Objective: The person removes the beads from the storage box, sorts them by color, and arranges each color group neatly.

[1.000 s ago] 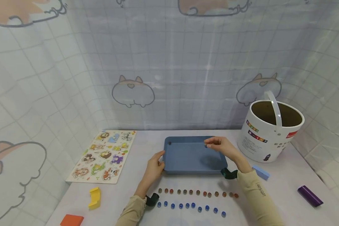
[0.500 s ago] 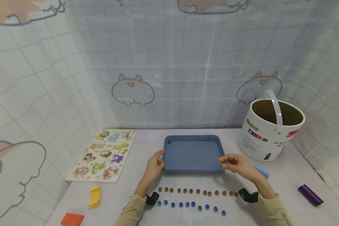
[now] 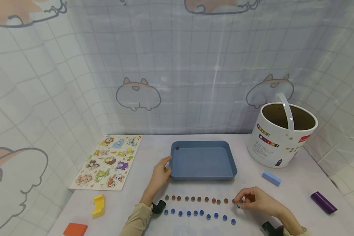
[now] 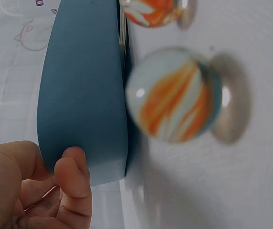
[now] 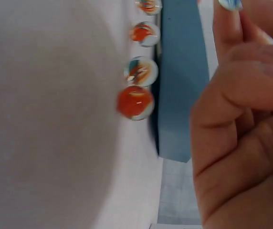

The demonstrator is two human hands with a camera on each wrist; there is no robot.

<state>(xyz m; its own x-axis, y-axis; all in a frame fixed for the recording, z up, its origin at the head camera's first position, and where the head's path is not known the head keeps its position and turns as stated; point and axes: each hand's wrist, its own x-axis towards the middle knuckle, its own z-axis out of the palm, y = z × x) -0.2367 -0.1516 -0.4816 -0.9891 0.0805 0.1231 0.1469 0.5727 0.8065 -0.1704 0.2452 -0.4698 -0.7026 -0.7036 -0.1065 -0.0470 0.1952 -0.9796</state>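
Note:
My left hand (image 3: pixel 159 175) grips the left side of the blue tray (image 3: pixel 233 160); in the left wrist view its fingertips pinch the tray's corner (image 4: pixel 86 119). One small dark marble (image 3: pixel 177 148) lies in the tray's far left corner. My right hand (image 3: pixel 259 201), bent over the right end of the marble rows, pinches a blue-and-white marble (image 5: pixel 230 4) at its fingertips. The upper row holds orange and multicoloured marbles (image 3: pixel 206 199), the lower row blue marbles (image 3: pixel 208 217). The fingers hide part of the upper row's right end.
Right of the tray stands a white bucket (image 3: pixel 262 154) with a raised handle. A light blue block (image 3: pixel 271 178) and a purple block (image 3: pixel 323 203) lie nearer. To the left are an animal picture board (image 3: pixel 106 164), a yellow block (image 3: pixel 98 206) and an orange block (image 3: pixel 75 229).
From over the tray's right part, my right hand has come back past its near right corner to the marble rows, still pinching the marble. My left hand stays at the tray's side.

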